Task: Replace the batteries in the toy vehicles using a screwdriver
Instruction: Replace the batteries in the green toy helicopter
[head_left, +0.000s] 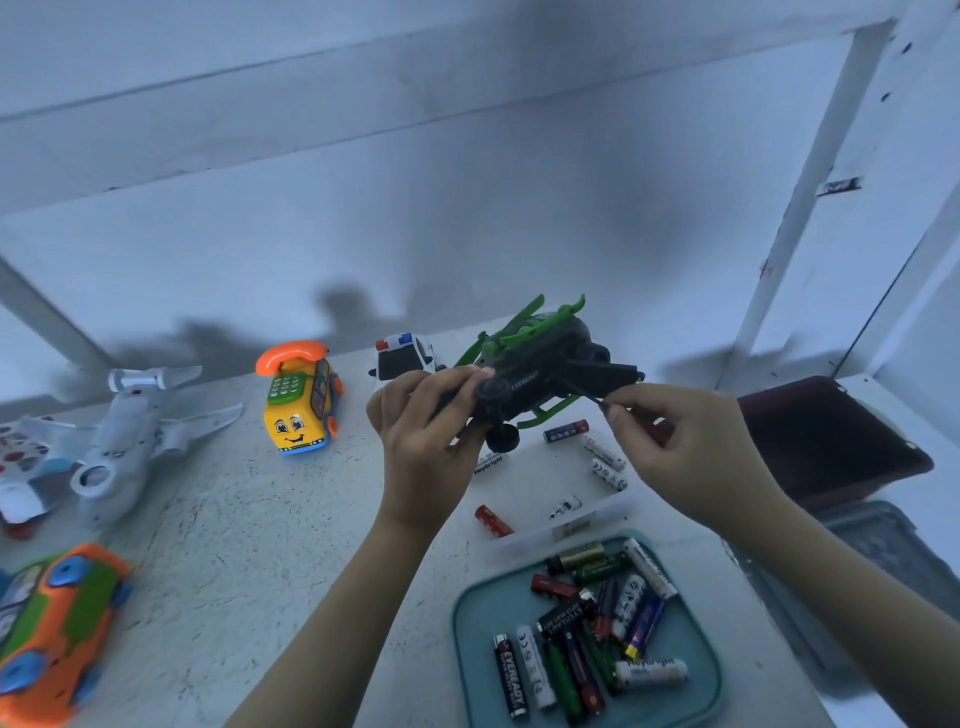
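White tabletop, battery tray lower right. Left hand gripped the helicopter mid-frame, off the table. Right hand pinched a thin dark tool, probably the screwdriver. Seat tip square, press, then turn.

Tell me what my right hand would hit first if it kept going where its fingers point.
Most likely the toy helicopter: the right hand pinches a thin dark tool aimed at its body. Depth is unclear.
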